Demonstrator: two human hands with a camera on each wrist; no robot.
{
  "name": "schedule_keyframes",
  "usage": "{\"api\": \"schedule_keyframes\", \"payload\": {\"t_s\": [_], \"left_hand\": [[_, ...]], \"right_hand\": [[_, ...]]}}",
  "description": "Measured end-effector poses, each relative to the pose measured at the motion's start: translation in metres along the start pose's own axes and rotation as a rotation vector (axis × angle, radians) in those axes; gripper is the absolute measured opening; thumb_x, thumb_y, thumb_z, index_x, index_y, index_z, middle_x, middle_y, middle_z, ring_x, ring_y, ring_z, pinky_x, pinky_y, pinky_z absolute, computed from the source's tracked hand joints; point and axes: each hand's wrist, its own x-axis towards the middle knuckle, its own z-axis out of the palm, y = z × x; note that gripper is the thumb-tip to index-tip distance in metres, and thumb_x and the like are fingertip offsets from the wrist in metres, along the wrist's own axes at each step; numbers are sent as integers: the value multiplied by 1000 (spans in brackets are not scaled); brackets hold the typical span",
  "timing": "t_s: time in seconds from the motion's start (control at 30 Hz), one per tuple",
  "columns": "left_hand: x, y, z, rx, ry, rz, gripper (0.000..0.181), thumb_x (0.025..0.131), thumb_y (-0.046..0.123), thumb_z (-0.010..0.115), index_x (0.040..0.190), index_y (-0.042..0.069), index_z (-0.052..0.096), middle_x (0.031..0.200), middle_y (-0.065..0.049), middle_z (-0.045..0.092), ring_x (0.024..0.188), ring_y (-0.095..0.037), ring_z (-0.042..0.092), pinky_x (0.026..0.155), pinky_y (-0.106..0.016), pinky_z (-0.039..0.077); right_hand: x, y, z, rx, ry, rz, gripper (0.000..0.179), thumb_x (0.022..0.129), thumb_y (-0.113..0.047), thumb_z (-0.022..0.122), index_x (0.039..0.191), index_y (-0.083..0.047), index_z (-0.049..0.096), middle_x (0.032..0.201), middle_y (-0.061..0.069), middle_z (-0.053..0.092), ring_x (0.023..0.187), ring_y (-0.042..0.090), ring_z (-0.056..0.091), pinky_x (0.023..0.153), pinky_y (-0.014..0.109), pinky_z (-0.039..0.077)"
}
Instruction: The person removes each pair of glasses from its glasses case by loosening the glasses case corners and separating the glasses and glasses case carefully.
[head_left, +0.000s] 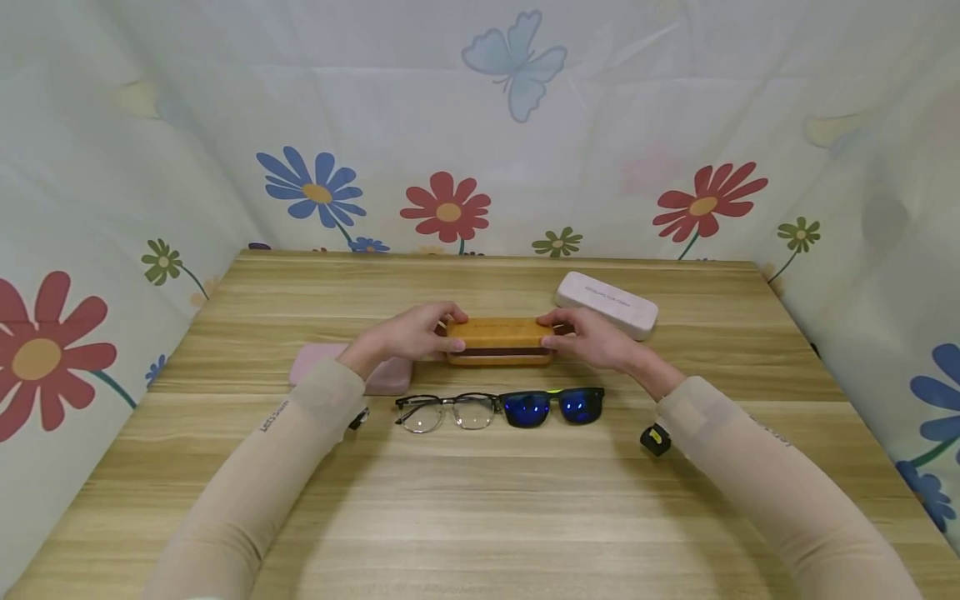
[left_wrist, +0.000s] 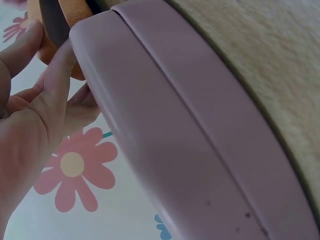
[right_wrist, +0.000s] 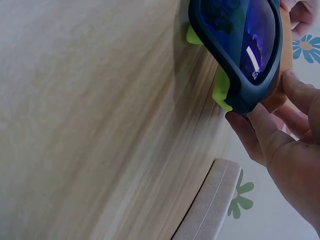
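An orange glasses case [head_left: 501, 333] lies crosswise at mid-table, a dark band with a pale edge running along its front below the lid. My left hand [head_left: 415, 332] grips its left end, thumb at the front and fingers behind. At the right end my right hand [head_left: 597, 340] holds it the same way. In front of the case, clear-lensed eyeglasses [head_left: 447, 412] and black sunglasses [head_left: 553, 407] with blue lenses lie side by side. The right wrist view shows the sunglasses [right_wrist: 235, 50] large, partly covering the case.
A pink case [head_left: 390, 377] sits beneath the left forearm and looms large in the left wrist view. Behind the right hand lies a pale pink case [head_left: 607, 304] with lettering. A flowered curtain [head_left: 600, 167] hangs around the wooden table [head_left: 480, 517].
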Motion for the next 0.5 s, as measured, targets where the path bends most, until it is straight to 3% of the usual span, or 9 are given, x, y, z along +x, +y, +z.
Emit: {"api": "schedule_keyframes", "payload": {"t_s": [0.3,0.5], "left_hand": [[0,2,1,53,26,5,45,97,17,74,136,5,55,132,-15,55,110,-30,54,94,-37,49],[1,2,1,61,32,6,47,93,15,78,134,5,56,132,-14,56,110,-31,54,96,-39,49]], "right_hand": [[0,-1,1,-17,15,-10,41,100,-9,69,135,8,60,135,23,60,121,34,60,100,47,49],[0,0,1,-24,21,8,41,97,-9,73,133,6,62,135,20,62,122,33,60,101,46,48]]}}
